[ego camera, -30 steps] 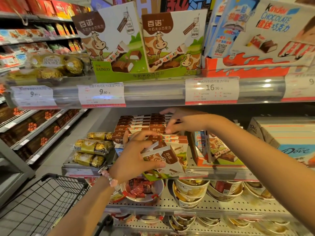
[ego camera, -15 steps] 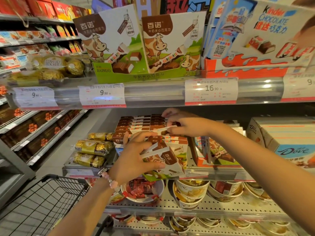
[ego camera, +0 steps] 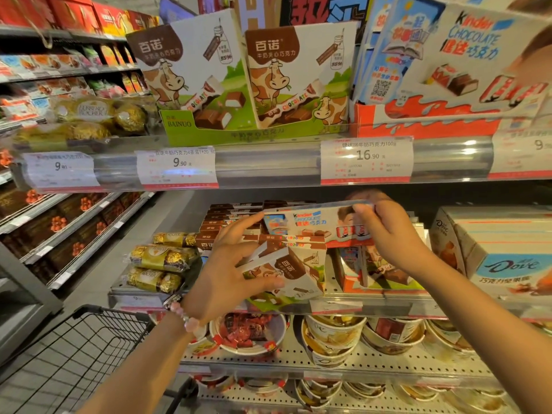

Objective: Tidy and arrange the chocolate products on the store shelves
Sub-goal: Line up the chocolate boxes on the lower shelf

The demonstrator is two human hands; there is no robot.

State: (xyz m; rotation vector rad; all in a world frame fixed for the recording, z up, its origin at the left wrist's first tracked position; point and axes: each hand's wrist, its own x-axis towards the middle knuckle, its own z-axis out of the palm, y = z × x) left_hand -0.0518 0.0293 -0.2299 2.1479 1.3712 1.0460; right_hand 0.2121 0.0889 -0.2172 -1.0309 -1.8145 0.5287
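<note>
The right hand (ego camera: 388, 234) holds a flat Kinder chocolate box (ego camera: 310, 224) by its right end, fingers closed over the top edge and thumb underneath, so the box hangs level just above the stack of brown Bainuo boxes (ego camera: 230, 222) on the middle shelf (ego camera: 334, 306). The left hand (ego camera: 236, 267) is spread wide, fingers apart: its thumb and lower fingers press against the front of a small cow-printed Bainuo carton (ego camera: 294, 271) standing at the front of that stack, while its forefinger reaches up to touch the left end of the Kinder box. It clamps nothing that I can see; it only braces. A pink bead bracelet (ego camera: 185, 316) sits on the left wrist.

Left of the Bainuo stack lie gold Ferrero Rocher packs (ego camera: 161, 258), piled near the shelf's front edge. Right of the stack, past an orange-edged tray of more cartons (ego camera: 376, 267), stands a large Dove box (ego camera: 504, 255). On the shelf above the stack, two tall Bainuo display cartons (ego camera: 245, 76) stand upright beside a big Kinder display box (ego camera: 460, 70), with price tags (ego camera: 366, 159) clipped along the rail below them. Below the stack, paper tubs of sweets (ego camera: 248, 331) sit on a perforated shelf, and a black wire cart (ego camera: 74, 354) stands to the lower left
</note>
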